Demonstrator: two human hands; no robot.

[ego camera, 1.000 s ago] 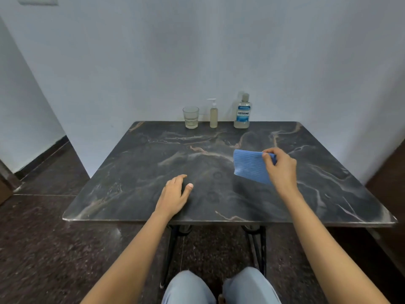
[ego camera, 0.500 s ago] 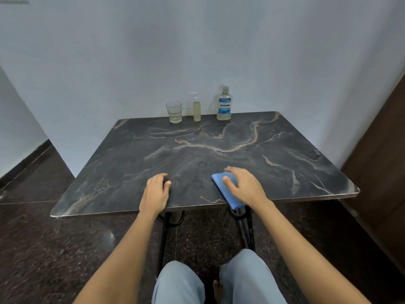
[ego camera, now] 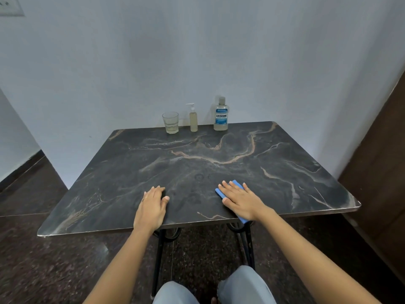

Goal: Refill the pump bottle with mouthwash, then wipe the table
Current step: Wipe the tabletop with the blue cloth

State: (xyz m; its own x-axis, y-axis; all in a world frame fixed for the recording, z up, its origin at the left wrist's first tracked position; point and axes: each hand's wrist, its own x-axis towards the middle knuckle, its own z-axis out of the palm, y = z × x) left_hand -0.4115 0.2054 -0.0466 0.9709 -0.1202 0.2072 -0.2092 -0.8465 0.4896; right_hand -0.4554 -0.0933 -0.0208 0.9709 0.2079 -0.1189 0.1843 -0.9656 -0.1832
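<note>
1. Left hand (ego camera: pixel 151 210): fingers straight, flat on the table (ego camera: pixel 219 154) near its front edge, gripping nothing; we judge it a brace.
2. Right hand (ego camera: pixel 241 201): fingers spread, pressing the blue cloth (ego camera: pixel 235 184) flat for wiping; the cloth overhangs the front edge.
3. Far edge: glass (ego camera: pixel 170 122), pump bottle (ego camera: pixel 193 120) with pale liquid, mouthwash bottle (ego camera: pixel 221 116), all upright.

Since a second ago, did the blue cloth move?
Yes. The blue cloth came from mid-table to the near edge of the table, under the right hand.
</note>
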